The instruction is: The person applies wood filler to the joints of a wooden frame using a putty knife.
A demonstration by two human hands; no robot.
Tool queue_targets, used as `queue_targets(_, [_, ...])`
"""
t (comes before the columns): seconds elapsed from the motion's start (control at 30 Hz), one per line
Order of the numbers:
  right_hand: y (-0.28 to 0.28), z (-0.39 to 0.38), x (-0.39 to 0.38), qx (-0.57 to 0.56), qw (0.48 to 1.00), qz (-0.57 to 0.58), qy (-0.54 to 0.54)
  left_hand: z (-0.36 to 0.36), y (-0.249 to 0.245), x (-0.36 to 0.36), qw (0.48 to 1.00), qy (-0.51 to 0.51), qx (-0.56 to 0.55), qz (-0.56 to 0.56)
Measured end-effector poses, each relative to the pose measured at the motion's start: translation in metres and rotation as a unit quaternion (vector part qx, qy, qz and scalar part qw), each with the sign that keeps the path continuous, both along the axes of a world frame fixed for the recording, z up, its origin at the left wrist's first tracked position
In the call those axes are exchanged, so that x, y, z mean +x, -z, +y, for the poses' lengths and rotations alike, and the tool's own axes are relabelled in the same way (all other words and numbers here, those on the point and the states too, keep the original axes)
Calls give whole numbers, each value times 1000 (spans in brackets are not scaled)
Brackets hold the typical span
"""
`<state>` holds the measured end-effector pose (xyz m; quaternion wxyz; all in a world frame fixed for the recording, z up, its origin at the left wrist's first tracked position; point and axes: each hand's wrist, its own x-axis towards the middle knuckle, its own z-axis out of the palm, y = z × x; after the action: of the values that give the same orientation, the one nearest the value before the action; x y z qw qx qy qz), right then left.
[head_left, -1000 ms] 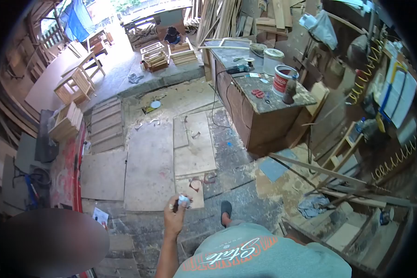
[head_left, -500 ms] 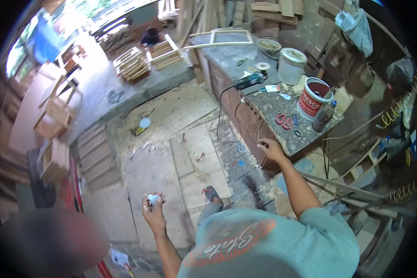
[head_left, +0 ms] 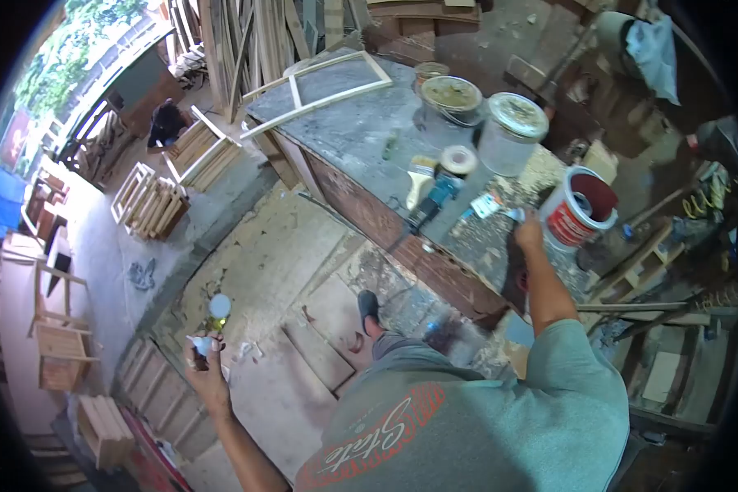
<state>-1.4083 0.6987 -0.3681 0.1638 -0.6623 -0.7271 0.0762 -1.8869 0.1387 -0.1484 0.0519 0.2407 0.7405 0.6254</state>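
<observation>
My left hand (head_left: pixel 208 379) is raised over the floor, its fingers closed around a small, crumpled whitish-blue piece (head_left: pixel 202 345) whose kind I cannot make out. My right hand (head_left: pixel 530 233) reaches over the workbench (head_left: pixel 324 102), fingertips closed on a small white-and-blue piece (head_left: pixel 515 214). Just left of those fingertips lies a white packet with blue and orange print (head_left: pixel 485 205). A red-and-white paint bucket (head_left: pixel 567 225) stands right of the hand. Farther along lie a teal power tool (head_left: pixel 436 202) with a white disc and a flat paintbrush (head_left: pixel 421 179).
Lidded tubs (head_left: pixel 512 135) and a white wooden frame (head_left: pixel 303 105) are on the bench. Stacked wooden frames (head_left: pixel 152 205) sit on a raised concrete step, near a crouching person (head_left: pixel 166 125). A yellow container (head_left: pixel 219 310) and boards (head_left: pixel 320 354) lie on the floor.
My right hand has moved from the bench's near edge up over its top to the small white-and-blue piece. My left hand still holds its piece. The view has turned and come nearer the bench.
</observation>
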Motion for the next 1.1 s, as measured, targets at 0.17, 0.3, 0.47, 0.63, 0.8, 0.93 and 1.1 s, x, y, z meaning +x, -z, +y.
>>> queue_targets(0.17, [39, 17, -21, 53, 993, -110, 10, 73, 19, -128, 998, -33, -45, -10])
queue_targets(0.3, [3, 2, -31, -81, 991, -67, 82, 153, 19, -191, 998, -31, -25, -40])
queue_targets(0.47, [33, 43, 5, 137, 976, 23, 167, 270, 28, -286, 993, 50, -70, -78])
queue_targets(0.63, [-185, 61, -186, -1, 934, 337, 117, 408, 40, -381, 972, 201, -109, -62])
queue_targets(0.8, [-310, 105, -408, -9, 927, 367, -80, 517, 56, -459, 949, 302, -91, 2])
queue_targets(0.93, [-395, 149, -533, 10, 863, 477, -164, 578, 61, -495, 930, 359, -82, 11])
queue_targets(1.1, [-482, 184, -616, 67, 853, 452, -254, 613, 65, -527, 906, 418, 26, -64])
